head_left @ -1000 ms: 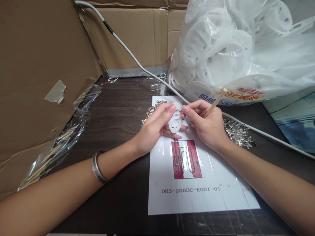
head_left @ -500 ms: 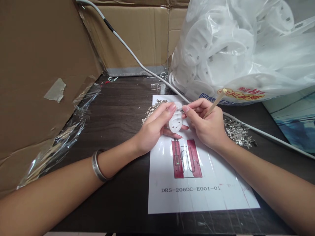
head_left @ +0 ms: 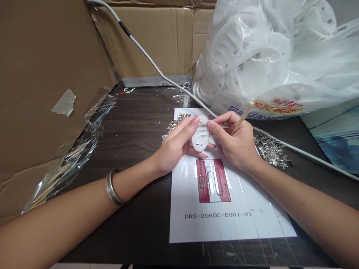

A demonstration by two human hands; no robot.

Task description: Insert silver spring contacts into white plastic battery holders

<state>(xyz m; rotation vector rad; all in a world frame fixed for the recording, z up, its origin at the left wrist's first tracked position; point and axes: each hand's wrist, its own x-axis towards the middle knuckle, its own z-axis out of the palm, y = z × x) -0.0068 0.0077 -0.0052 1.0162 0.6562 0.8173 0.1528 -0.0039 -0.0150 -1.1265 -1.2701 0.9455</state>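
At frame centre, the left hand (head_left: 176, 146) pinches a white plastic piece (head_left: 201, 139), seemingly to steady it; the right hand (head_left: 238, 144) clasps a wooden stick (head_left: 243, 117), apparently keeping its fingertips available at the piece's edge.

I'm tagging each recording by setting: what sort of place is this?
Probably a small-parts workbench: a clear bag of white plastic pieces, a pile of small metal parts, and a printed sheet bearing a code.
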